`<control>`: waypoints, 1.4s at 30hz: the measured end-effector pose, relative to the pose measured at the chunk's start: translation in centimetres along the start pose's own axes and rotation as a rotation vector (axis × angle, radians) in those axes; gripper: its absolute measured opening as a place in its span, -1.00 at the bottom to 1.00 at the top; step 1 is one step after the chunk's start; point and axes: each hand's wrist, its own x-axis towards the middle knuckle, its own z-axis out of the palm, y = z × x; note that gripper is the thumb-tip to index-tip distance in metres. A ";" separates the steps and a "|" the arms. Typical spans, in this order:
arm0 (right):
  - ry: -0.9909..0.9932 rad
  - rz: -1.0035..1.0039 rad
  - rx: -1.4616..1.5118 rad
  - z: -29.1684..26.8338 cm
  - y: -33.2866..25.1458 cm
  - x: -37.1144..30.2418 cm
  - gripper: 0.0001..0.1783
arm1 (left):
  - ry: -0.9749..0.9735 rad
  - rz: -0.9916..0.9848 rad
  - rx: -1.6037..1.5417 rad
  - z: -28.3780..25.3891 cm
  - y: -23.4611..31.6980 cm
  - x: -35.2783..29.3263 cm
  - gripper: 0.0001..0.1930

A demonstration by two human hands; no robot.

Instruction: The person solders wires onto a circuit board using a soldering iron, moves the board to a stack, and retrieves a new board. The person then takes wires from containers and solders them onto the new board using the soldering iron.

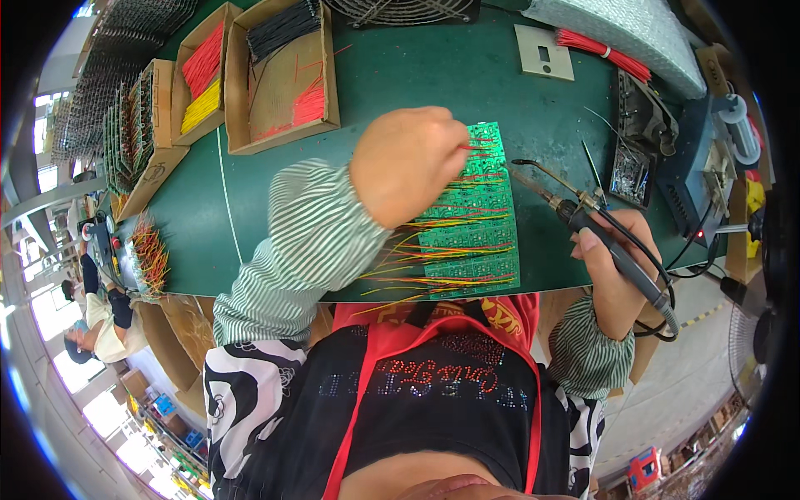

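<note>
Left hand pinches a red wire at the green circuit board; right hand, well apart, grips the soldering iron. Keep wire steady; heat briefly

Right hand holding soldering iron, wired circuit boards

Light is being reflected by a glossy green rectangular circuit-board panel, scattered by shiny clear-plastic bubble wrap and dulled by a matt brown cardboard tray; a metal tip is being carried by a grey plastic-handled soldering iron
</note>
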 end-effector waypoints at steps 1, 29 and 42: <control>0.005 -0.010 -0.012 -0.2 0.0 -0.4 -0.81 | -0.004 0.012 -0.009 -0.5 0.0 -0.4 -0.86; -0.277 -0.131 -0.015 4.3 0.5 -0.8 -0.84 | -0.104 -0.239 -0.231 -0.7 -1.0 -6.7 -0.88; -0.210 -0.101 -0.030 2.6 -0.1 -1.3 -0.81 | -0.037 -0.192 -0.121 -2.4 -0.2 -6.6 -0.90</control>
